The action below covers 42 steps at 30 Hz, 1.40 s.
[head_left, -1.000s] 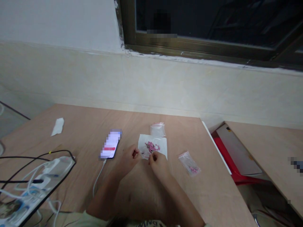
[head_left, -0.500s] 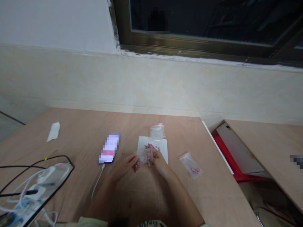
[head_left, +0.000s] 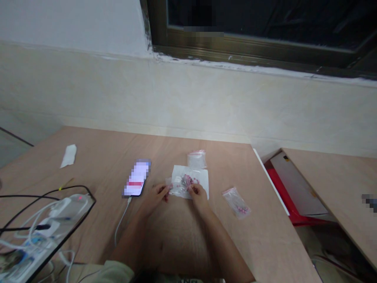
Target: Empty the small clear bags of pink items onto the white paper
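A small clear plastic bag [head_left: 177,187] stretches between my two hands above a white sheet of paper [head_left: 204,174]. My left hand [head_left: 157,195] is closed, its fingertips pinching the bag's left edge. Closed as well, my right hand [head_left: 200,197] grips the bag's right side over the sheet. Small pink beads [head_left: 196,181] lie on the paper just beyond my right fingers. Whether some of the pink at the bag's right end is inside it, I cannot tell. To the right, another clear zip bag [head_left: 236,202] lies flat with a few pink beads at its lower end.
Clear zip bags [head_left: 196,159] lie behind the paper. Left of my hands is a phone [head_left: 137,179] on a white charging cable [head_left: 118,224]. A power strip [head_left: 66,212] with tangled cords fills the lower left. A white scrap [head_left: 68,155] lies farther back.
My hands have moved slightly apart, spreading the clear bag flatter over the paper. The camera view has shifted a little.
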Tool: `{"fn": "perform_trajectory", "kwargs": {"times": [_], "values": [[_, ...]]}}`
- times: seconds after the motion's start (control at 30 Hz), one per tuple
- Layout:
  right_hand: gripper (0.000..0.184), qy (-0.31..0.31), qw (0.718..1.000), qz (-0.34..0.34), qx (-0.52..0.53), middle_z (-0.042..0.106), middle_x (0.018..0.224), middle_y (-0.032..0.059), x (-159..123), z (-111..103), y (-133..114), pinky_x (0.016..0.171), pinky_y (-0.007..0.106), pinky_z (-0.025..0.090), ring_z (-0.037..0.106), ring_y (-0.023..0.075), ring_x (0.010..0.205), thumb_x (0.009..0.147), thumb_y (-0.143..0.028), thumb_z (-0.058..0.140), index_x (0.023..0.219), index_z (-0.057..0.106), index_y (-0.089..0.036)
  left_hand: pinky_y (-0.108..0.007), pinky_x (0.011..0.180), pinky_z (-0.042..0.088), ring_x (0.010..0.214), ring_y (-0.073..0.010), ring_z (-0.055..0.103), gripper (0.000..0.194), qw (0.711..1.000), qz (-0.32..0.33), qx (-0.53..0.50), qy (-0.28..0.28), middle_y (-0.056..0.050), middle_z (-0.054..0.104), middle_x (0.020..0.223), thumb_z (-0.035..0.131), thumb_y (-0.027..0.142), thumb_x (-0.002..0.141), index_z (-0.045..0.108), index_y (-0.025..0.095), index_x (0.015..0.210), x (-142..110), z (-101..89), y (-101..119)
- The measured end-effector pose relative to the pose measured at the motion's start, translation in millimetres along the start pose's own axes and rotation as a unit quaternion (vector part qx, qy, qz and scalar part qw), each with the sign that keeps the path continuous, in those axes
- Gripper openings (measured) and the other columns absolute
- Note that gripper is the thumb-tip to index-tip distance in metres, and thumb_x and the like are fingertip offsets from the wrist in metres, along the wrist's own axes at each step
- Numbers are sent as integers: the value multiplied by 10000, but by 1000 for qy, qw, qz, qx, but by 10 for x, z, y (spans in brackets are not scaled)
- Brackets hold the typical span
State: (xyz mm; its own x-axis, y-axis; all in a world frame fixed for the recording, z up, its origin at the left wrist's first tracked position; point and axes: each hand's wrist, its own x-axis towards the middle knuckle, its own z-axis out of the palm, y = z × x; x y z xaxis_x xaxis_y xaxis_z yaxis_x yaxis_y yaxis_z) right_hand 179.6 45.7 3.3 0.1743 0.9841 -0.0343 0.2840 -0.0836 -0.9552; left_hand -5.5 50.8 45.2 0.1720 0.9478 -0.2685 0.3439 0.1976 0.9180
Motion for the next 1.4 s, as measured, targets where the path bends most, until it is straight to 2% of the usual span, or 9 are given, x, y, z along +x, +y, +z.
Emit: {"fn": "perform_trajectory", "kwargs": {"times": [0.2, 0.37, 0.47, 0.63, 0.9, 1.17, 1.3, 1.4], "values": [[276, -55, 997, 36, 31, 505, 541, -23, 65, -36, 29, 574, 246, 344, 448, 134, 573, 655, -436, 506, 579, 566, -177, -253, 569, 426, 522, -128, 516, 321, 999, -4, -43, -7, 38, 517, 517, 519, 476, 690, 514, 168, 599, 26, -46, -51], [267, -69, 995, 64, 31, 559, 554, -14, 90, -53, 33, 593, 263, 360, 465, 143, 580, 642, -434, 541, 605, 617, -181, -235, 477, 413, 453, -103, 469, 345, 996, -27, -85, 10, 59, 467, 493, 540, 501, 662, 489, 165, 603, 45, -20, -13], [239, -70, 994, 72, 52, 594, 585, -5, 92, -61, 37, 617, 277, 377, 487, 150, 599, 629, -410, 564, 592, 625, -182, -225, 429, 406, 425, -89, 446, 374, 993, -48, -103, 0, 63, 458, 506, 521, 536, 659, 474, 167, 617, 23, 14, 30], [232, -61, 993, 86, 60, 611, 606, 8, 90, -64, 36, 647, 300, 388, 518, 169, 635, 622, -399, 585, 602, 641, -174, -192, 353, 308, 367, -68, 361, 421, 996, -72, -33, -42, 75, 389, 444, 447, 568, 700, 437, 171, 559, 13, 17, 39], [279, -45, 991, 101, 76, 611, 576, -5, 107, -47, 105, 619, 285, 398, 517, 158, 599, 610, -454, 606, 573, 615, -177, -205, 395, 265, 411, -80, 336, 385, 1000, -6, 28, -13, 73, 348, 448, 420, 520, 740, 413, 184, 551, 67, 5, 206], [316, -29, 994, 89, 50, 591, 573, -14, 56, -61, -77, 610, 270, 397, 516, 158, 610, 625, -498, 569, 579, 601, -188, -224, 479, 289, 505, -106, 379, 355, 994, 66, 81, 30, 55, 375, 501, 389, 449, 771, 406, 187, 532, 32, 71, 436], [373, -23, 995, 66, 72, 554, 561, -14, 39, -53, -121, 572, 246, 388, 492, 133, 585, 651, -543, 522, 577, 552, -179, -220, 489, 298, 517, -108, 392, 359, 992, 82, 87, 45, 53, 390, 508, 384, 445, 782, 419, 186, 537, -7, 122, 428], [395, -16, 989, 85, 116, 481, 514, -33, 9, -43, -142, 457, 217, 356, 434, 103, 485, 670, -582, 484, 607, 487, -193, -216, 481, 306, 499, -104, 396, 364, 993, 82, 77, 23, 53, 404, 498, 393, 436, 791, 425, 184, 530, -80, 148, 358]]}}
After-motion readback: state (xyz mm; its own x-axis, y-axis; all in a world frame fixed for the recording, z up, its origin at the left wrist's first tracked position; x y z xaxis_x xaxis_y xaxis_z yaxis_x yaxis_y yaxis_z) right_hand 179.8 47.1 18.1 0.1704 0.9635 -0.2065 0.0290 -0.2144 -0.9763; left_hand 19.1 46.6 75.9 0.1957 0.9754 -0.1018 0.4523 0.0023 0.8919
